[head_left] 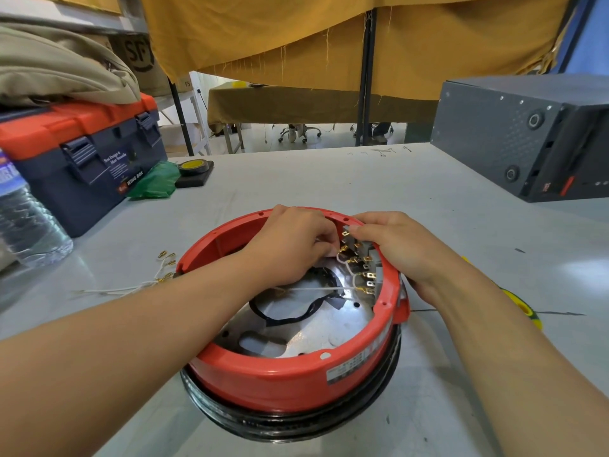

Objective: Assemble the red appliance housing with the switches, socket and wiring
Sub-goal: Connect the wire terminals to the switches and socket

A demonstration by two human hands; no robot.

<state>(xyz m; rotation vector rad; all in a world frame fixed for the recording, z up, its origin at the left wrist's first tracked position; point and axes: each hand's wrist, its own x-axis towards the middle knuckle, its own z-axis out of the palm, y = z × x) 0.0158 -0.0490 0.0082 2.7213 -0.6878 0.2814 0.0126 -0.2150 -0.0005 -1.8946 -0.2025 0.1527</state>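
Note:
The round red housing (290, 380) lies open side up on a black ring in front of me, its shiny metal plate (329, 328) showing inside. A row of switches with brass terminals (362, 262) lines the inner right wall. My left hand (293, 245) reaches into the housing and pinches a white wire connector (333, 250) at the upper terminals. My right hand (402, 245) grips the right rim and the switch block, thumb on top. A white wire (316, 288) runs across the plate to a lower terminal. A black wire loop (290, 316) lies on the plate.
Loose white wires with brass connectors (161, 268) lie left of the housing. A blue and orange toolbox (85, 156), a water bottle (23, 212) and a tape roll (194, 168) stand at the left. A dark grey case (514, 136) sits at the back right. Something yellow (520, 305) lies under my right forearm.

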